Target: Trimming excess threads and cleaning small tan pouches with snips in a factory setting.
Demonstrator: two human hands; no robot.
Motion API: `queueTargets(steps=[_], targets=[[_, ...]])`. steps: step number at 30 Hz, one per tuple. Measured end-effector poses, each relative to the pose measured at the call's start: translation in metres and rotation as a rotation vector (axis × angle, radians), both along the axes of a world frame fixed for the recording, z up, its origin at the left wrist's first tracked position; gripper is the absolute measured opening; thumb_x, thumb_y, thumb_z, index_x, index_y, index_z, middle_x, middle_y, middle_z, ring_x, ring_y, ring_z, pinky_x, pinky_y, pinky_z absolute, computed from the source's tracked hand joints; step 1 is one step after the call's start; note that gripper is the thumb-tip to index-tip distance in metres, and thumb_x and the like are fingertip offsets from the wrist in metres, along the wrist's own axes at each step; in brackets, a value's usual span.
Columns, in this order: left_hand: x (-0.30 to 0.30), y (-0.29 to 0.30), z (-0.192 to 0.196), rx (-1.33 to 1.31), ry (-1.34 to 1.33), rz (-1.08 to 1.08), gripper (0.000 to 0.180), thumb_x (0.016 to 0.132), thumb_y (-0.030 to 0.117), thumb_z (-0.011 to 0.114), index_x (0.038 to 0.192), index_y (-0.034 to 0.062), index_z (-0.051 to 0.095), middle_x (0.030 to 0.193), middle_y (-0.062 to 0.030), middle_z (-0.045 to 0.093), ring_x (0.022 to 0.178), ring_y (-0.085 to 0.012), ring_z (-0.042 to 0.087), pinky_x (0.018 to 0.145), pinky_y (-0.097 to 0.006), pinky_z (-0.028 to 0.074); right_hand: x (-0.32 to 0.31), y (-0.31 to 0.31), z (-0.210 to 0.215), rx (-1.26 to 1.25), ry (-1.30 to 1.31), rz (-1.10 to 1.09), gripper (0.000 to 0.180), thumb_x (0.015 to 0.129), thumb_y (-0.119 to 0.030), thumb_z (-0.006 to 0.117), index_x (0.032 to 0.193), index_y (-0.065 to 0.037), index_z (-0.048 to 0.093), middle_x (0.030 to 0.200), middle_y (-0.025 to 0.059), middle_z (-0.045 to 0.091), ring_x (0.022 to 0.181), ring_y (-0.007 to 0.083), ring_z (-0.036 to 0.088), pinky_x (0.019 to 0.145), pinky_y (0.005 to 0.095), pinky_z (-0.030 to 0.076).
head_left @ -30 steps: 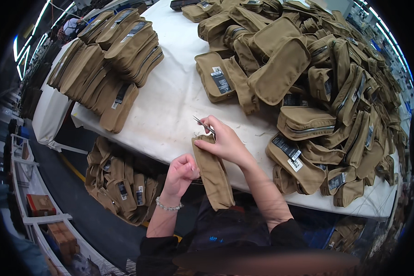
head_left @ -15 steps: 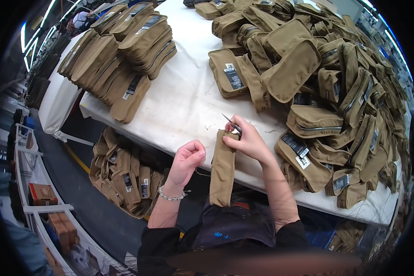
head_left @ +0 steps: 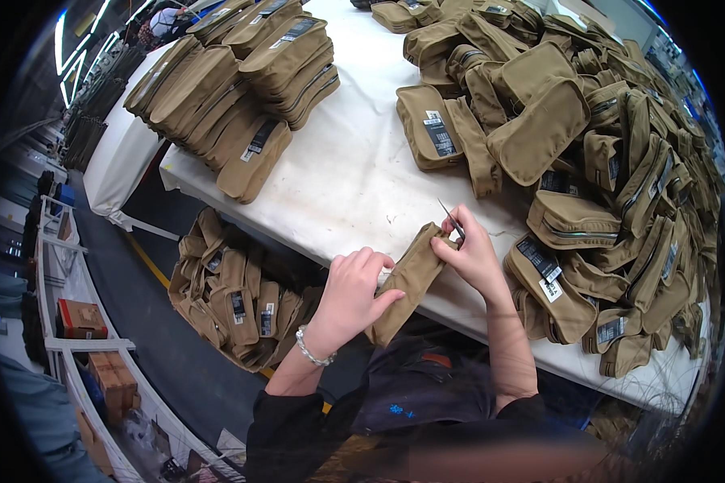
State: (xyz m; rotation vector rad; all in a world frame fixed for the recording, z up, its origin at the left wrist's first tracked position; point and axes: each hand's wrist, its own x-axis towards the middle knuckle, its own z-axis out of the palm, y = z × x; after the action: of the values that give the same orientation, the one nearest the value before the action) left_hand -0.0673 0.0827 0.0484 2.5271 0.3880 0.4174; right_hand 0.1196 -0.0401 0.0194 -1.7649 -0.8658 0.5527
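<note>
A white cloth covers the tabletop [head_left: 338,173], which runs away from the hands toward the top of the view. Beyond the left hand [head_left: 353,291] sits a neat stack of tan pouches [head_left: 242,80]; beyond and beside the right hand [head_left: 469,251] spreads a loose heap of pouches [head_left: 604,161], several showing black labels. Below the tabletop edge, off to the left hand's side, more pouches [head_left: 234,298] lie piled on the dark floor [head_left: 149,322], and farther out stands a white rack [head_left: 64,346] with cardboard boxes (a workshop aisle, by the look of it).

The left hand is closed around the middle of a long tan pouch [head_left: 407,282], which slants from the tabletop edge down toward the person's lap. The right hand pinches the pouch's upper end and grips small scissors [head_left: 451,219], blades pointing up and away from the fingers. The two hands sit close together, both clamped on the same pouch.

Against the picture half a second ago, the pouch hung nearly straight down then; it now leans over, its lower end swung toward the left hand. The left hand has shifted from the pouch's side to wrap over it, and the right hand has stayed at the top end.
</note>
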Motion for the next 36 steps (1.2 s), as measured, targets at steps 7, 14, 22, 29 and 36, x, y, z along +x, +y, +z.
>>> queueTargets(steps=[7, 14, 22, 29, 36], targets=[[-0.003, -0.005, -0.004, 0.165, -0.039, 0.06, 0.019, 0.076, 0.016, 0.075, 0.089, 0.0061, 0.066, 0.08, -0.0045, 0.052, 0.075, -0.0218, 0.054, 0.074, -0.035, 0.036, -0.006, -0.007, 0.003, -0.014, -0.081, -0.064, 0.032, 0.076, -0.018, 0.069, 0.091, -0.003, 0.046, 0.075, 0.0097, 0.053, 0.064, 0.0196, 0.05, 0.061, 0.0325, 0.042], [0.005, -0.001, -0.02, 0.298, -0.172, 0.066, 0.008, 0.078, 0.01, 0.07, 0.081, 0.0092, 0.063, 0.076, -0.0009, 0.048, 0.074, -0.018, 0.052, 0.07, -0.033, 0.035, -0.001, -0.018, 0.005, -0.038, -0.023, 0.042, 0.026, 0.075, -0.015, 0.066, 0.096, -0.004, 0.056, 0.068, 0.0092, 0.055, 0.062, 0.0212, 0.053, 0.064, 0.0324, 0.045], [0.01, -0.001, -0.012, 0.366, -0.212, -0.049, 0.011, 0.074, 0.009, 0.073, 0.082, 0.01, 0.065, 0.077, 0.0007, 0.057, 0.071, -0.0159, 0.054, 0.07, -0.031, 0.033, -0.027, -0.052, 0.02, -0.025, 0.144, -0.097, 0.014, 0.076, -0.004, 0.066, 0.087, 0.0, 0.058, 0.065, 0.002, 0.057, 0.06, 0.0055, 0.051, 0.057, 0.0228, 0.041], [0.035, -0.014, 0.001, 0.459, -0.273, -0.168, 0.013, 0.075, 0.009, 0.074, 0.085, 0.009, 0.065, 0.078, 0.0018, 0.058, 0.068, -0.0138, 0.055, 0.068, -0.029, 0.033, -0.056, -0.092, 0.01, 0.101, 0.335, -0.394, 0.013, 0.084, 0.003, 0.066, 0.084, 0.0, 0.054, 0.067, -0.0035, 0.054, 0.061, -0.0006, 0.046, 0.053, 0.0165, 0.034], [0.039, -0.024, -0.023, 0.225, -0.424, -0.276, 0.015, 0.072, 0.005, 0.076, 0.083, 0.009, 0.068, 0.079, 0.0004, 0.062, 0.068, -0.0139, 0.059, 0.067, -0.029, 0.036, -0.076, -0.133, -0.008, -0.024, 0.531, -0.413, 0.021, 0.085, -0.002, 0.07, 0.095, -0.003, 0.051, 0.059, -0.0039, 0.051, 0.056, -0.0001, 0.042, 0.05, 0.019, 0.03]])
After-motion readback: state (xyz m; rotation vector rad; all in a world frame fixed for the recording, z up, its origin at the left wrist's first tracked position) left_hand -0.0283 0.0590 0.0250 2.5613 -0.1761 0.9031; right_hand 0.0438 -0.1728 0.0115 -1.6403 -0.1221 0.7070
